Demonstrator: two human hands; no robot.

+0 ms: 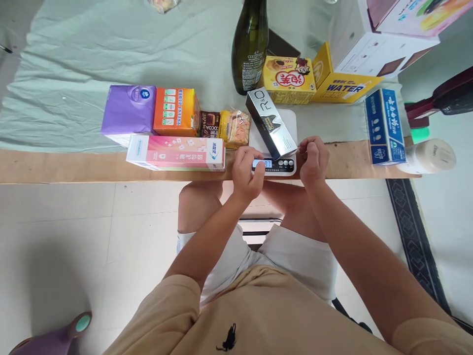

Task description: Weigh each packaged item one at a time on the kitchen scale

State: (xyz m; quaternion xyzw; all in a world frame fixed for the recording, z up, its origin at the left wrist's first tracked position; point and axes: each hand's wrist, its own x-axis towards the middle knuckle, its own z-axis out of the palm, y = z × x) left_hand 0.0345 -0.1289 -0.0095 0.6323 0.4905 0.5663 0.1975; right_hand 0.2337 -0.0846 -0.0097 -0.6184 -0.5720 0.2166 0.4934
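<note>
A white kitchen scale sits at the table's front edge, its lit display partly covered by my left thumb. Tilted across its plate lies a silver and black carton marked R&O. My left hand is at the scale's left front corner, fingers curled in and no object showing in them. On the other side, my right hand is loosely closed beside the scale, fingertips near the carton's lower end. A pink toothpaste box and a wrapped snack lie left of the scale.
Behind the scale stand a dark green bottle, a yellow snack box, a yellow WATER box and a large white box. Purple and orange packs are left; a blue box and white bottle are right.
</note>
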